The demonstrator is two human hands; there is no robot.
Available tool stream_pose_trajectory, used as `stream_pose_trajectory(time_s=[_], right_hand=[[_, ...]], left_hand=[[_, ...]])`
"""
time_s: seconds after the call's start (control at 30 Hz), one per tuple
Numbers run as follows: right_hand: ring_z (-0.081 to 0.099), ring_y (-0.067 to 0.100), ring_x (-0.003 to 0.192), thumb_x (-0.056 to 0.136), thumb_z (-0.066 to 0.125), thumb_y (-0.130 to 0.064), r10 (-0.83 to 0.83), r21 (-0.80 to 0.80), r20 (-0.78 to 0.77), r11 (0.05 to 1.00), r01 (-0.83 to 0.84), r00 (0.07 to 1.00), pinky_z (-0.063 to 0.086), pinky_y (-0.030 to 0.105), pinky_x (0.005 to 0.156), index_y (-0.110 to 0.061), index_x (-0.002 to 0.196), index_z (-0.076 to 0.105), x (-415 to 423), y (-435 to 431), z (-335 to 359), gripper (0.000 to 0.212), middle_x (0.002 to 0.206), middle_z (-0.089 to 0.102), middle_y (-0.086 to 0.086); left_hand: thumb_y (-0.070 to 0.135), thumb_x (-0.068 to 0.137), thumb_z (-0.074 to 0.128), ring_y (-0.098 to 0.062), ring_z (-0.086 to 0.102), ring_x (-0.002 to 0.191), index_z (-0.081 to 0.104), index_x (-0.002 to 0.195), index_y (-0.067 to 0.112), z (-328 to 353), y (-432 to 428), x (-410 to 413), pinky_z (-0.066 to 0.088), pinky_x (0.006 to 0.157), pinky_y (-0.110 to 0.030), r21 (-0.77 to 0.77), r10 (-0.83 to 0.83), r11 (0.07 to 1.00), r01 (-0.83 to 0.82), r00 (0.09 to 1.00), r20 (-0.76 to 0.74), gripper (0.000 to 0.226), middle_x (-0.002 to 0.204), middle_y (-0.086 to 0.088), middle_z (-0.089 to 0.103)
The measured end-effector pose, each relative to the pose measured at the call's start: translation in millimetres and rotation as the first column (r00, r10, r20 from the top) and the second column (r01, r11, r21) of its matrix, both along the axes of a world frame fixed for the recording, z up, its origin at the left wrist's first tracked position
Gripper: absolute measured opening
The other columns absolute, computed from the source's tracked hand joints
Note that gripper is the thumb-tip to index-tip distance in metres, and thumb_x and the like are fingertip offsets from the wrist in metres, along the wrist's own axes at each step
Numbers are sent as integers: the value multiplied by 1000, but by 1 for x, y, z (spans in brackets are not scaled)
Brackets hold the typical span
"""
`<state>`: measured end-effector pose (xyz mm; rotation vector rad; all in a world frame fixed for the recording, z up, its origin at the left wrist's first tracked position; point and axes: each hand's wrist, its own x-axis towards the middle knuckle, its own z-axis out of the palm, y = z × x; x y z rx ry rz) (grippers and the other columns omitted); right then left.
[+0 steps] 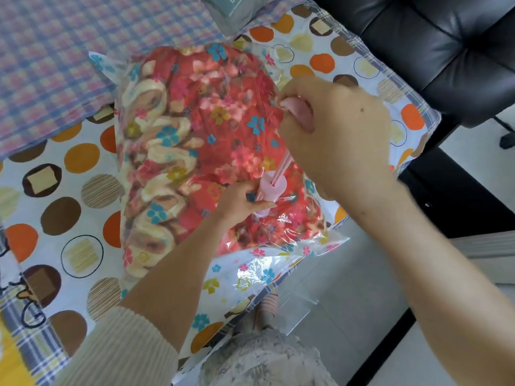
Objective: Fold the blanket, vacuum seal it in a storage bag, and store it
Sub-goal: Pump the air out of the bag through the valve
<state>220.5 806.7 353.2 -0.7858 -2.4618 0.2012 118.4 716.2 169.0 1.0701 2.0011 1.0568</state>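
Inside its clear bag (pixel 278 264), red blanket (pixel 211 129) bulges; left hand (pixel 237 203), right hand (pixel 334 132) grip pump (pixel 272 188).

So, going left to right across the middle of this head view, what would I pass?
dotted sheet, red floral blanket in its storage bag, left hand, pink pump, right hand, black chair.

A sheet (pixel 69 190) printed with orange and brown circles spreads below; a purple checked cloth (pixel 55 65) overlaps its far left. A black quilted chair (pixel 446 51) stands at right.
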Motion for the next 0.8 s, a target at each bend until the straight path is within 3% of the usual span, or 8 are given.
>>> stream_pose_trajectory(time_s=[0.13,0.23,0.33,0.43,0.5,0.6,0.73,0.8], right_hand=[[14,15,33,72,44,-7,-21,-108,107,994,32,994,11,14,40,-9,81,57,0,-24,-73,15,43,20,-5],[21,17,29,64,57,-8,34,-36,133,999,-30,990,10,9,47,-7,70,60,0,-15,-55,6,41,21,-3],[36,26,39,77,48,-14,11,43,-3,999,-11,1000,21,20,42,-11,78,65,-6,-8,7,17,47,42,4],[28,20,40,78,43,-14,-89,-68,-99,994,82,991,19,21,42,-12,79,67,2,-13,-10,24,45,37,0],[24,20,36,77,45,-8,-31,-131,83,991,41,996,15,17,43,-8,80,64,3,-26,-58,19,43,27,-2],[42,24,38,79,52,-7,16,-100,291,995,14,957,17,20,46,-6,82,61,-3,-17,-55,10,48,32,2],[40,26,48,81,50,-16,-36,45,-22,998,37,999,27,22,42,-16,91,67,-3,-8,16,20,50,46,2],[36,23,43,79,47,-11,-81,2,-116,997,82,990,26,24,42,-16,94,64,0,-11,3,23,49,45,3]], left_hand=[[17,71,79,-21,63,80,68,99,2,-5,-2,4,39,68,-21,-39,5,999,-5,1000,2,34,87,-5,70],[19,70,80,-18,62,81,68,102,2,-4,-3,5,43,70,-19,-15,25,1000,-24,1000,19,38,91,-4,70],[27,71,79,-16,60,81,68,106,9,0,1,1,46,72,-27,-20,6,1000,-6,1000,13,41,88,2,66],[24,71,79,-12,55,74,68,102,6,3,1,1,40,64,-17,-36,3,999,-3,1000,-2,37,83,-1,66],[17,71,79,-8,52,71,67,100,0,2,-1,4,34,61,-6,-28,5,1000,-5,1000,-1,35,88,-11,70],[16,71,79,-3,52,68,67,103,-1,4,-1,7,35,61,-2,-15,6,1000,-6,1000,11,38,84,-4,68],[27,70,79,-21,62,79,67,110,10,7,1,0,48,72,-30,-28,-29,999,29,1000,5,45,93,-4,70],[26,70,79,-20,62,78,67,109,7,7,-1,0,48,70,-28,-29,-14,999,15,1000,15,45,90,-3,70]])
